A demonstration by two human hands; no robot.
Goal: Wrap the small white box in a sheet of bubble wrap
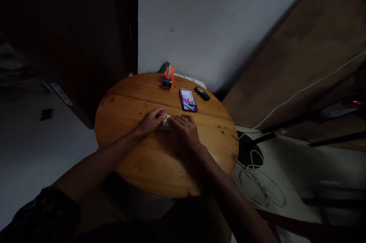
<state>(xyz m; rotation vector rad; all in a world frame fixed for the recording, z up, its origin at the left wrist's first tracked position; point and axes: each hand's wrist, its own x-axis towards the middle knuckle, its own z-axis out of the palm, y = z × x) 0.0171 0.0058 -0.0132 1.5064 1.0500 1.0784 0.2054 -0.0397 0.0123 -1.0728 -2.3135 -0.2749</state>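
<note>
A small whitish object (166, 122) lies low over the middle of the round wooden table, between my two hands. It is largely covered and too dim for me to tell its kind. My left hand (151, 121) grips its left end, thumb and fingers curled in. From the right, my right hand (185, 127) has its fingers bent together over the other end, hiding it. Just beyond the hands lies a phone (188, 101) with its screen lit.
The wooden table (137, 159) stands against a pale wall. An orange tape dispenser (168, 78) sits at its far edge, and a black remote control (202, 93) is right of the phone. A coiled pale cable (257, 182) is on the floor at right.
</note>
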